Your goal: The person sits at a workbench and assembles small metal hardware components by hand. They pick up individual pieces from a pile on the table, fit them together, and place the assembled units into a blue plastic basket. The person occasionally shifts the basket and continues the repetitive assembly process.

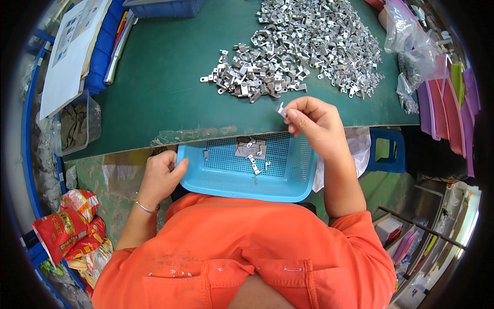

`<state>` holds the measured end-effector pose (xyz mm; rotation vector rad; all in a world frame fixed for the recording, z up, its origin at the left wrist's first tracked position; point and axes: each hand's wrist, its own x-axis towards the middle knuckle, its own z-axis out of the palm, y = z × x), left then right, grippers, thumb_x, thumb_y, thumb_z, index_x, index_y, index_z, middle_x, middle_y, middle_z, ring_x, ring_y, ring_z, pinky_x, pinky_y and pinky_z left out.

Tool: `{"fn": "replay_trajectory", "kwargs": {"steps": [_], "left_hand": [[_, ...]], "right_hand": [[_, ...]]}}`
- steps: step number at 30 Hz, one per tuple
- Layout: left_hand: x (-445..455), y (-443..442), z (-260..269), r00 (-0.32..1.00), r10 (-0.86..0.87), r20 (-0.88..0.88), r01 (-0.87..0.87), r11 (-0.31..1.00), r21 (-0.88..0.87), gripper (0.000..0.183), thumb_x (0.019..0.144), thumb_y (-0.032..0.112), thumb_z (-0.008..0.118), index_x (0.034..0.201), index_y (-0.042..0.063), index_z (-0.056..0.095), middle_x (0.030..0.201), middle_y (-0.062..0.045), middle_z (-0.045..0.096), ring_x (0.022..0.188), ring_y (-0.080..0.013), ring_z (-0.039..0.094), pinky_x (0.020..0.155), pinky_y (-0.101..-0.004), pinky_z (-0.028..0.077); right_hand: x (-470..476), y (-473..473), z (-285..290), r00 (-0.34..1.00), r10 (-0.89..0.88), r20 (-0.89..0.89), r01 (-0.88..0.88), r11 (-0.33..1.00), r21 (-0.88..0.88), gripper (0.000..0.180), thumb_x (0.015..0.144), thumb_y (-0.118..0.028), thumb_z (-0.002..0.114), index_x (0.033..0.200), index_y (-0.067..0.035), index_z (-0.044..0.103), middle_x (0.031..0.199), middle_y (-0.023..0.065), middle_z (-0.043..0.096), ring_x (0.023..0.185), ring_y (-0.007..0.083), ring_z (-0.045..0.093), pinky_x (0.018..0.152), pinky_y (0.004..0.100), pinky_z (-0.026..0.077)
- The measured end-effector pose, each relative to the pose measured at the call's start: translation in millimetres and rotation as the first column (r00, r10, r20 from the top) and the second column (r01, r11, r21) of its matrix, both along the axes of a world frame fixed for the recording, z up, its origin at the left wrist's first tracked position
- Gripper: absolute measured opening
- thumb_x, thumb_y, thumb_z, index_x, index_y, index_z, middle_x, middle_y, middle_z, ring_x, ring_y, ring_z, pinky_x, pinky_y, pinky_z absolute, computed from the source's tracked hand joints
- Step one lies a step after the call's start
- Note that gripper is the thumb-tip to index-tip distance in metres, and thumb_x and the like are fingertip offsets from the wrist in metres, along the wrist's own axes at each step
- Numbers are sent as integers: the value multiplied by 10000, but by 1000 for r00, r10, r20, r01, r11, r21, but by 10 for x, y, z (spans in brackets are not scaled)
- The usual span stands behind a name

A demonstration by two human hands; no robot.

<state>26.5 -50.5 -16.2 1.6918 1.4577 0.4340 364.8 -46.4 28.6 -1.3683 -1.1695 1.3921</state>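
My right hand [314,121] is raised above the table's front edge and pinches a small bent metal bracket [282,111] between thumb and fingers. At the left side of a light blue plastic basket [247,191], my left hand [162,174] grips the rim, thumb over the edge and fingers curled outside. The perforated basket rests on my lap, its far side under the table edge. Several loose metal brackets [253,165] lie in it, near a greyish printed piece [247,150]. Beyond my hands, a small heap of brackets [254,77] sits on the green tabletop [173,77].
A larger pile of metal parts [320,38] spreads behind. On the left are a blue bin [98,58] with papers [71,50] and a clear tub [94,119]. Plastic bags [415,58] and coloured trays [444,108] line the right, above a blue stool [386,150].
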Motion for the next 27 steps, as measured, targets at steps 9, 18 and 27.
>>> {"fn": "replay_trajectory", "kwargs": {"steps": [9,18,27], "left_hand": [[-15,371,604,863,-497,-97,506,852,135,389,836,246,728,590,-5,563,584,-150,550,532,-312,558,520,-399,436],[1209,859,344,953,-304,-2,235,731,641,305,760,1,743,1034,10,610,952,-84,537,687,-195,593,633,-313,514],[1169,733,222,961,-252,113,133,781,610,336,728,-32,753,1025,16,600,1001,-108,509,764,-229,584,679,-326,518]], "right_hand": [[-74,14,152,817,80,572,-362,843,399,70,843,-46,689,896,-7,665,799,102,622,719,265,610,637,342,489],[-331,471,-84,597,-370,712,-272,742,613,247,732,-65,736,973,-65,684,962,128,540,878,319,533,768,404,456],[-411,430,-128,581,-427,693,-275,699,661,214,733,-63,709,942,-109,701,1014,73,579,952,287,533,809,414,431]]}}
